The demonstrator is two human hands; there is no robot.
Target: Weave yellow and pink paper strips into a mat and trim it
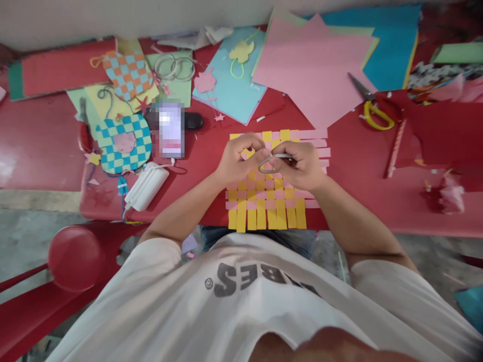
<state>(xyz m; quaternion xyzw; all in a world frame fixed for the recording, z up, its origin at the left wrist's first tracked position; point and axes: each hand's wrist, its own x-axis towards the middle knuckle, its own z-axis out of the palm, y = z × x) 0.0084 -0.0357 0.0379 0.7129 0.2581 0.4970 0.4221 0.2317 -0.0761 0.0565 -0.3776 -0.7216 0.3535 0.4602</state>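
Note:
Between my hands is a thin, pale roll of tape (268, 170), tilted so its ring looks narrow. My right hand (302, 163) is closed around the ring's right side. My left hand (239, 160) pinches at its upper left edge, thumb and forefinger together; any loose tape end there is too small to make out. Below both hands lies a woven mat of yellow and pink paper strips (260, 203), its strip ends loose at the right side and the front. The hands cover part of its weave.
Yellow-handled scissors (377, 113) lie at right, partly over pink paper sheets (313, 65). Two more tape rings (174, 68) rest at back left. Nearby are a phone (171, 130), a white power bank (146, 186) and a blue woven paper piece (124, 143). A red stool (75, 259) stands at left.

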